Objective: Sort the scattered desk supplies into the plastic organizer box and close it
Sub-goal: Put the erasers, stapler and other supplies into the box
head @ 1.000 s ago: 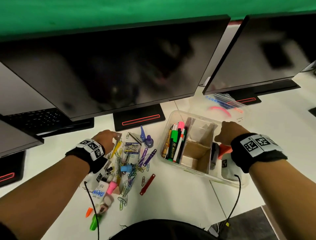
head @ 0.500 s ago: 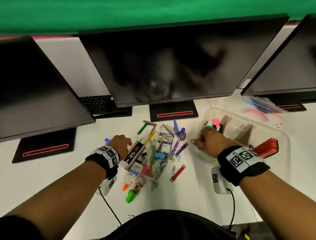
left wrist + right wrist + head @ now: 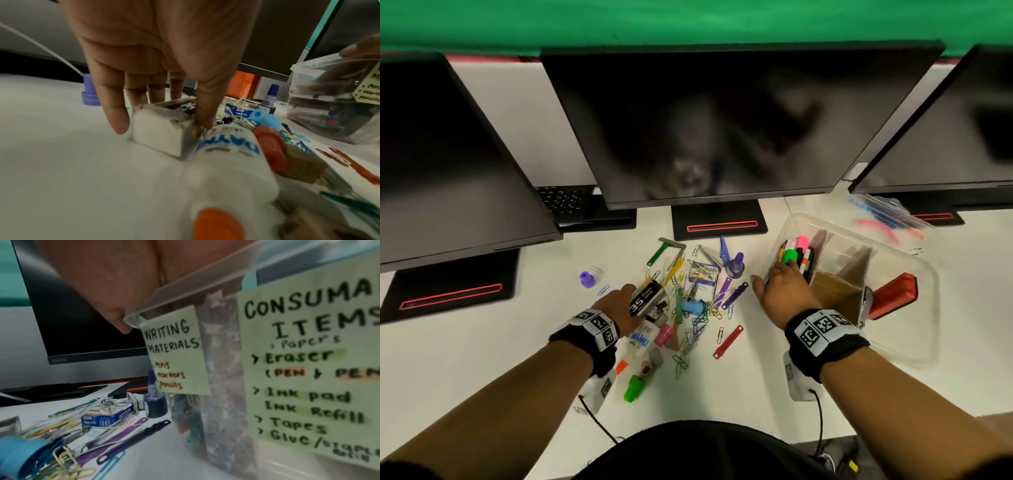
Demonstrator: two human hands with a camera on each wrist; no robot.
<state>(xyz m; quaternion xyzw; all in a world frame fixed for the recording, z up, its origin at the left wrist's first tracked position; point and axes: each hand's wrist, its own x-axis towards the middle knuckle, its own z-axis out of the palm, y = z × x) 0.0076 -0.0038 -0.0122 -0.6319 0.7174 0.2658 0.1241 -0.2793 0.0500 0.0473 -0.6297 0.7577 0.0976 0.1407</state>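
My left hand [image 3: 627, 294] reaches down over a small black staple box marked "35" [image 3: 646, 298], thumb on one side and fingers on the other, pinching it at the left of the supply pile. The left wrist view shows its white end [image 3: 158, 138] on the desk. My right hand [image 3: 781, 279] grips the near-left corner of the clear organizer box [image 3: 914, 274], fingers inside, thumb outside. Markers [image 3: 798, 251] fill its left compartment. A red ink pad [image 3: 892, 296] lies at its right side. Green labels [image 3: 174, 353] are stuck on its wall.
A glue bottle [image 3: 643, 339], paper clip box [image 3: 703, 272], purple ink bottle [image 3: 735, 265], blue sharpener [image 3: 692, 306], file fasteners and several loose clips lie between my hands. A purple cap [image 3: 586, 279] sits left. Monitors [image 3: 722, 120] stand behind; a plastic bag [image 3: 883, 219] lies behind the box.
My right hand left the box's right side and took hold of its near-left corner; the red ink pad now shows inside. My left hand moved from the yellow clip onto the staple box.
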